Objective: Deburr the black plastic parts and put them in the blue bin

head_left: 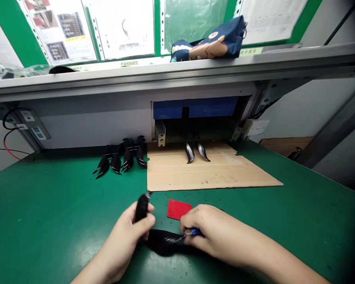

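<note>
My left hand [128, 232] is closed around a glossy black curved part [162, 241], thumb on its upper end. One piece of it rises above the fingers, and a wide leaf-shaped piece stretches right along the table. In my right hand [207, 230] is a small blue-handled tool [195, 231] with a metal tip, pinched low against the right end of the black part. Its exact kind is hard to make out, since the fingers cover most of it. Just beyond the right hand lies a red square pad [177, 209], partly behind the knuckles.
Several black leaf-shaped parts [116, 157] lie at the back left of the green table [62, 213]. Two ribbed shiny black pieces [195, 152] rest on a cardboard sheet [177, 179] before a dark opening. Above runs a metal shelf [106, 85] bearing a navy pouch [215, 41].
</note>
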Demonstrator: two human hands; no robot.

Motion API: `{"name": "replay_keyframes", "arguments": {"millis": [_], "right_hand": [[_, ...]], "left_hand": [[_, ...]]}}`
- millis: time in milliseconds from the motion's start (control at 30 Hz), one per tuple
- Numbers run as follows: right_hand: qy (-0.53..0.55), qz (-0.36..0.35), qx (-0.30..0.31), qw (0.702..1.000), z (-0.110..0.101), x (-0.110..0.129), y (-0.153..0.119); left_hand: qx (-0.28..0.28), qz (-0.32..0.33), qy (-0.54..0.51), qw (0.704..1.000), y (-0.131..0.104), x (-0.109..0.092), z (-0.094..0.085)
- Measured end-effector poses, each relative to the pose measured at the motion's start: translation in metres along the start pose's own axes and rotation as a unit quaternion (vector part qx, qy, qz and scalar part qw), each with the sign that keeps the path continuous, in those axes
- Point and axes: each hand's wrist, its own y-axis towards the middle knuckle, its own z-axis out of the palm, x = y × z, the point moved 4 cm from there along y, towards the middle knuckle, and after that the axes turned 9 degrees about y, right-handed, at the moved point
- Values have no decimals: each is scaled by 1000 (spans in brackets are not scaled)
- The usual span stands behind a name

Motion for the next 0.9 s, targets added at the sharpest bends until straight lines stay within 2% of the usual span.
{"name": "replay_keyframes", "arguments": {"millis": [67,167,233,333,400,467,533,600,733,900], "right_hand": [[44,-13,-12,999,-2,5,1],[121,-22,-36,992,-2,13,3],[191,-24,-57,980,1,17,6],[301,-19,-83,950,6,18,11],[303,-17,-126,944,6,15,11],[254,-29,-174,951,3,13,9],[201,-52,-184,961,4,13,8],[139,-77,-178,971,10,16,8],[34,-98,-195,975,26,21,12],[-16,-97,-221,970,33,23,14]], "left_hand": [[73,33,94,992,-4,-2,7],[119,55,161,978,-9,-9,13],[157,68,156,973,-12,-13,19],[202,92,85,971,-13,-14,25],[172,93,33,980,-11,-11,21],[97,90,-28,991,-9,-8,11],[25,89,-100,991,-8,-6,2],[-13,84,-165,983,-8,-4,-3],[-3,115,-212,970,-10,-4,-1],[-3,165,-199,966,-13,-4,1]]}}
